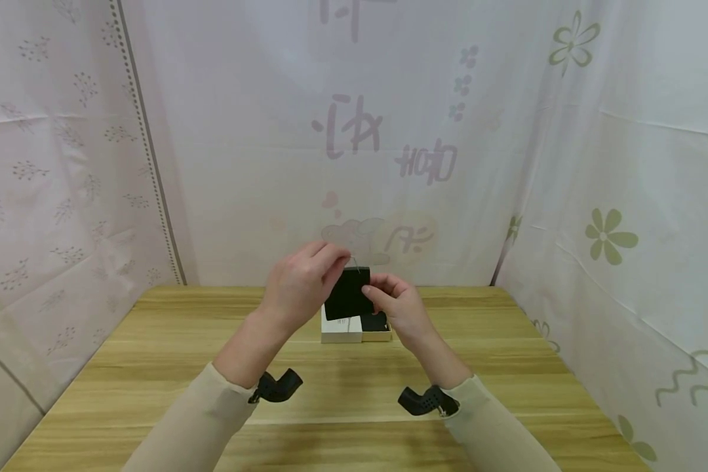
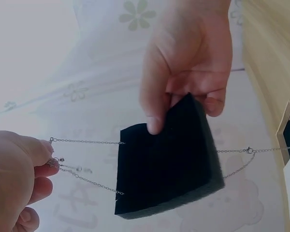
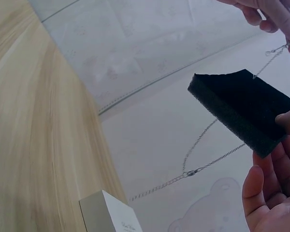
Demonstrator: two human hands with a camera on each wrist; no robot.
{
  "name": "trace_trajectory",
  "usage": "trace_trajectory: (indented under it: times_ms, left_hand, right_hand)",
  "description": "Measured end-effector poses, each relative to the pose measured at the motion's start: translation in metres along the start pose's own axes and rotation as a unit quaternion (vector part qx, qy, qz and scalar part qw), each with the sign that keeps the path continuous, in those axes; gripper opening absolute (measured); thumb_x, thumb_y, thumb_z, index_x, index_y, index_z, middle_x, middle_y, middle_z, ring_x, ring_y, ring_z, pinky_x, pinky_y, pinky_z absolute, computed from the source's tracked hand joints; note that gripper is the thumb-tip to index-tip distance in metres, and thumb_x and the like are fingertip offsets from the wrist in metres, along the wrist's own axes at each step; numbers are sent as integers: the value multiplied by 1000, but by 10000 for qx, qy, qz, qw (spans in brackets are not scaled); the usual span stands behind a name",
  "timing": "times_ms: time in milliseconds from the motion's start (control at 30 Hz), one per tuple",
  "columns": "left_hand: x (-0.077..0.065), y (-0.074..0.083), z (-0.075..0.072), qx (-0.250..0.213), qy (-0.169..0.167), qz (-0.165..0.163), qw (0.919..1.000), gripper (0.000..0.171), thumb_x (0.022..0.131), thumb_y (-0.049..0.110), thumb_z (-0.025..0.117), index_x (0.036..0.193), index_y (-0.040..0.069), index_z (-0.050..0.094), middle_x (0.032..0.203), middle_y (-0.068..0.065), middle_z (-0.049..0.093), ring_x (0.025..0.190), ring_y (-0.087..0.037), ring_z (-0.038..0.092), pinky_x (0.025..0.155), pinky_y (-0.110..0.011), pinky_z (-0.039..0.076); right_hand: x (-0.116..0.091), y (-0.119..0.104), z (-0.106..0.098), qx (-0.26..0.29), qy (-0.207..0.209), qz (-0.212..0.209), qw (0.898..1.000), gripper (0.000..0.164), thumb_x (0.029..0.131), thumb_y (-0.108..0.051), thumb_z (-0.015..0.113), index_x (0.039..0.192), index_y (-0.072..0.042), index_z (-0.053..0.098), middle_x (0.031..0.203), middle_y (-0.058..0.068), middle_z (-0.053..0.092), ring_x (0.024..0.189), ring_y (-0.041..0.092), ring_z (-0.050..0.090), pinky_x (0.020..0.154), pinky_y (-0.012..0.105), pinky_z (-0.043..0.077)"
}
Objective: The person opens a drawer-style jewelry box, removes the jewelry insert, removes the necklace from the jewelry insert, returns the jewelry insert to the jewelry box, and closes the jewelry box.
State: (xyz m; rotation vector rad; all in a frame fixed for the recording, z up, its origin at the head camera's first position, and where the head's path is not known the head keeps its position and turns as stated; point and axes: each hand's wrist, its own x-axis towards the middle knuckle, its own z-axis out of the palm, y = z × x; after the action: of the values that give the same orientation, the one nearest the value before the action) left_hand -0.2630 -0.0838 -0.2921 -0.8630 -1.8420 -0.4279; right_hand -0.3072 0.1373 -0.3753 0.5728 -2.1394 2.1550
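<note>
Both hands are raised over the table around a black foam pad (image 1: 348,295). My right hand (image 1: 406,309) grips the pad by its side, thumb on the near face and fingers behind. A thin silver chain necklace (image 2: 87,141) runs through the pad. Above the pad, my left hand (image 1: 299,283) pinches the chain's upper part between thumb and fingertips, with small dangling bits beside them. From the pad's other edge the chain hangs in a loop, joined at a clasp (image 3: 191,172) with a chain tail below it. The left wrist view shows both strands taut near the left hand.
On the wooden table (image 1: 354,393), behind and below the hands, sits a white box lid (image 1: 341,337) with small print. Against its right side stands a box base (image 1: 376,335) with a dark inside. Patterned curtains (image 1: 242,164) enclose the table's back and sides.
</note>
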Motion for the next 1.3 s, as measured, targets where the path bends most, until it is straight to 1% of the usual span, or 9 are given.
trace_trajectory:
  times_ms: [233,467,733,1067,1300]
  left_hand:
    - [8,0,-7,-41,134,40,9999,10,96,3,84,103,6,77,88,-7,75,73,-23,74,62,-33,64]
    - [17,-4,-12,-54,199,44,9998,9,97,3,82,105,7,78,93,-8,77,77,-24,76,65,-36,66]
    - [23,-14,-16,46,244,15,9997,7,98,2,81,102,6,77,91,-9,78,75,-24,76,64,-36,65]
    - [29,-29,-20,230,188,-133,9995,5,99,2,80,101,6,78,92,-10,78,75,-26,76,64,-38,65]
    - [31,-39,-23,244,250,-211,9992,5,98,1,80,101,5,78,92,-11,79,74,-26,76,62,-38,65]
  right_hand:
    - [0,3,-1,-57,-27,19,10000,23,107,-11,70,124,6,68,97,-6,69,77,13,55,73,24,54]
    - [-1,7,-2,-79,-59,17,10000,22,107,-11,71,122,5,68,96,-6,69,77,12,56,73,23,55]
    - [-1,9,-2,-94,-53,45,9999,17,106,-11,71,118,2,70,94,-6,68,76,12,57,72,23,55]
    - [-3,10,-1,-167,-76,126,9998,20,107,-11,71,119,4,69,95,-5,68,77,12,57,74,24,56]
    - [-4,12,-2,-178,-147,66,9997,20,107,-9,70,119,6,69,94,-6,67,76,11,57,73,22,55]
